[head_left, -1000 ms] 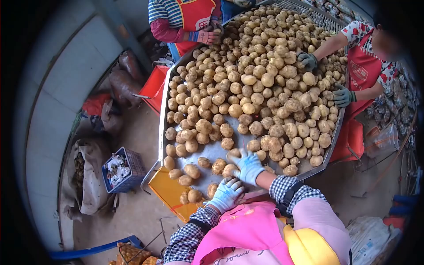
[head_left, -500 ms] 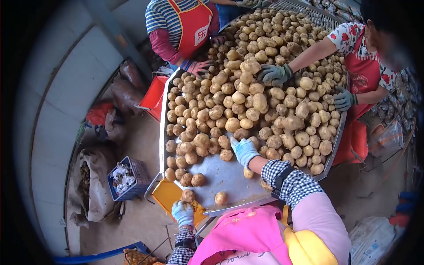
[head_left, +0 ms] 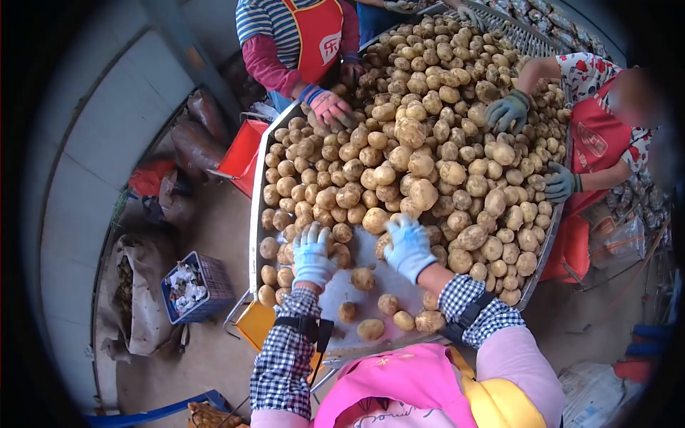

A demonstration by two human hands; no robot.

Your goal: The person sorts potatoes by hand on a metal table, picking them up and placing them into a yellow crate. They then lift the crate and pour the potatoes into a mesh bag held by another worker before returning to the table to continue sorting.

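Observation:
A heap of potatoes [head_left: 399, 157] covers most of the metal sorting table [head_left: 344, 296]. My left hand [head_left: 312, 258], in a light blue glove, lies with fingers stretched over potatoes at the near left of the heap. My right hand [head_left: 410, 250], gloved alike, is at the heap's near edge, fingers apart, close beside a potato partly hidden by it. On the bare metal between my forearms lie several loose potatoes, one of them a potato [head_left: 370, 329] close to the near edge.
Co-workers' gloved hands work at the heap: a pink glove [head_left: 330, 108] at left, grey-green gloves [head_left: 508, 112] at right. A yellow bin [head_left: 255, 327] hangs at the near left, red bins [head_left: 246, 153] at the sides. A blue crate [head_left: 214, 289] stands on the floor.
My left hand has moved from the near left edge up onto the heap. My right hand has shifted slightly right. More loose potatoes lie on the near metal.

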